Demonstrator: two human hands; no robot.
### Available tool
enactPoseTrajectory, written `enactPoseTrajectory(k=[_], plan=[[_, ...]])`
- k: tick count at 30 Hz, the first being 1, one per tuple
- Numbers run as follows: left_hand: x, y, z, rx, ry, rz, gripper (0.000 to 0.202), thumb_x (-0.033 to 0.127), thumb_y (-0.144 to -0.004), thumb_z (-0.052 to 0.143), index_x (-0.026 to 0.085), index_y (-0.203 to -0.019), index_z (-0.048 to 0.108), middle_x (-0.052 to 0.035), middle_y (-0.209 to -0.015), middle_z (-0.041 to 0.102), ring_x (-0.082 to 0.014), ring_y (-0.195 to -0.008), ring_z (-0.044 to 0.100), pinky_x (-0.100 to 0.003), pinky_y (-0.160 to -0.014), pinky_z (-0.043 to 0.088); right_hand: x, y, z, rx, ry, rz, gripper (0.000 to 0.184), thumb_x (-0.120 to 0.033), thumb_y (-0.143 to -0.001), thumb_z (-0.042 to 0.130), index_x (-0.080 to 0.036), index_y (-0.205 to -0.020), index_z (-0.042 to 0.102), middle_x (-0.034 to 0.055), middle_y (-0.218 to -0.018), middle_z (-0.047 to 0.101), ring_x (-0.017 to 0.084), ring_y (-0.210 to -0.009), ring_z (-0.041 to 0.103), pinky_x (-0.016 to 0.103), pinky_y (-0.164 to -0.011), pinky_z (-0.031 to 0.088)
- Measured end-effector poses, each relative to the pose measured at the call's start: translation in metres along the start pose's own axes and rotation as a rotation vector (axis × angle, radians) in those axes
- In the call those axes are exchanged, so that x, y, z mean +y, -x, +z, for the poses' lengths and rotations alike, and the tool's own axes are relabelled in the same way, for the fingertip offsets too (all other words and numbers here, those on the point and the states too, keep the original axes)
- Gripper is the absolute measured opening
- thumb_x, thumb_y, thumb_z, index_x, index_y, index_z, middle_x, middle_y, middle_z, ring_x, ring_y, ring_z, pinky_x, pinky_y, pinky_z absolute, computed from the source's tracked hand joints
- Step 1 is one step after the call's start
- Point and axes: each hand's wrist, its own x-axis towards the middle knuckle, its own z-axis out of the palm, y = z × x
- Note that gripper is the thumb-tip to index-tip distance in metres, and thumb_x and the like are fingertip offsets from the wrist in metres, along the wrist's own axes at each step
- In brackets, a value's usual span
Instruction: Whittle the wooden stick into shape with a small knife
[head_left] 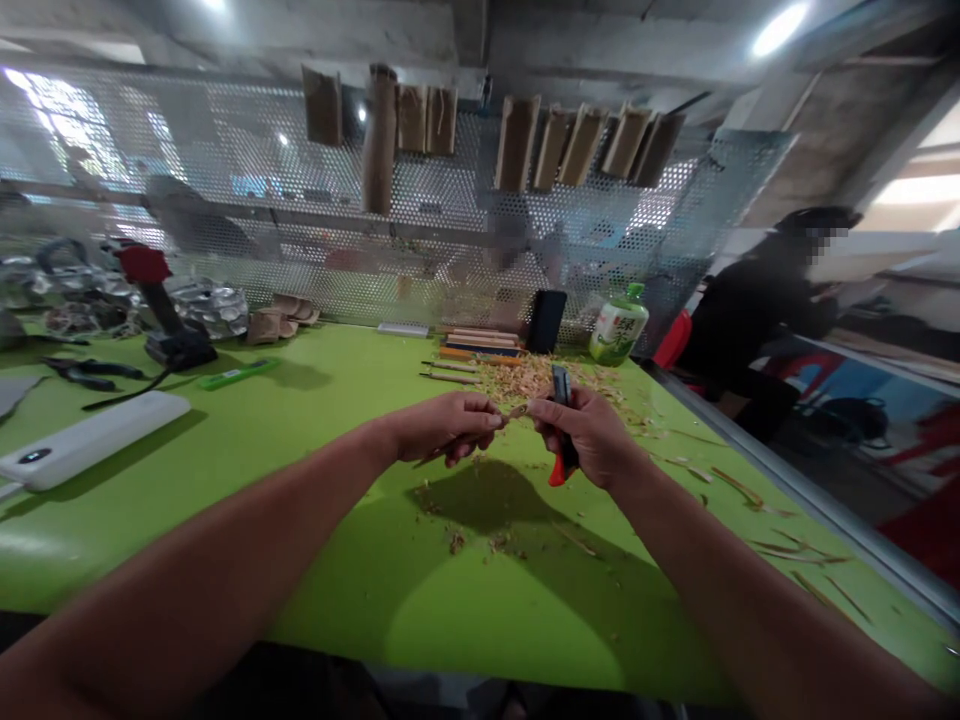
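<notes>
Utility knife [562,468], one, gripped in right hand [583,437]; left hand [442,428] pinches one wood sliver [516,411], seemingly

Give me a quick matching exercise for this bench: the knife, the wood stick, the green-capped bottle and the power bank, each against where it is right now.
Things:
1. Utility knife
2. Thin wood stick
3. Bottle with green cap
4. White power bank

Places:
A. Lying at the left of the green table
B. Gripped in the left hand
C. Standing at the back, beside the wood shavings
D. Gripped in the right hand

Pairs: 1-D, 2-B, 3-C, 4-A.
</notes>
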Motion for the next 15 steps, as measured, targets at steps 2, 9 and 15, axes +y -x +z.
enactPoseTrajectory(k=[2, 9, 15], plan=[[-0.001, -0.002, -0.005, 0.117, -0.253, -0.031, 0.022, 0.038, -0.084, 0.055, 0.016, -0.09, 0.056, 0.0018, -0.07, 0.057, -0.007, -0.047, 0.048, -0.019, -0.045, 0.042, 0.003, -0.002, -0.006, 0.013, 0.221, 0.011, 0.033, -0.049, -0.073, 0.066, -0.019, -0.074, 0.052, -0.0037, -0.057, 0.053, 0.008, -0.041, 0.044, 0.021, -0.04, 0.031], [-0.018, -0.016, -0.001, 0.323, -0.998, -0.196, 0.021, 0.024, -0.076, 0.055, 0.016, -0.078, 0.074, -0.0052, -0.073, 0.07, -0.0157, -0.063, 0.06, -0.026, -0.063, 0.045, 0.018, -0.006, -0.017, -0.043, 0.983, -0.014, 0.014, -0.032, -0.09, 0.04, -0.02, -0.091, 0.049, 0.0029, -0.077, 0.06, 0.014, -0.062, 0.051, 0.024, -0.056, 0.033], [-0.029, -0.024, 0.008, 0.355, -1.113, -0.217, 0.024, 0.026, -0.076, 0.055, 0.019, -0.085, 0.077, -0.0084, -0.084, 0.073, -0.0197, -0.075, 0.064, -0.027, -0.069, 0.047, 0.016, -0.002, -0.004, -0.217, 1.196, -0.056, 0.022, -0.03, -0.094, 0.039, -0.019, -0.087, 0.056, 0.0056, -0.084, 0.065, 0.016, -0.075, 0.057, 0.025, -0.063, 0.033]])
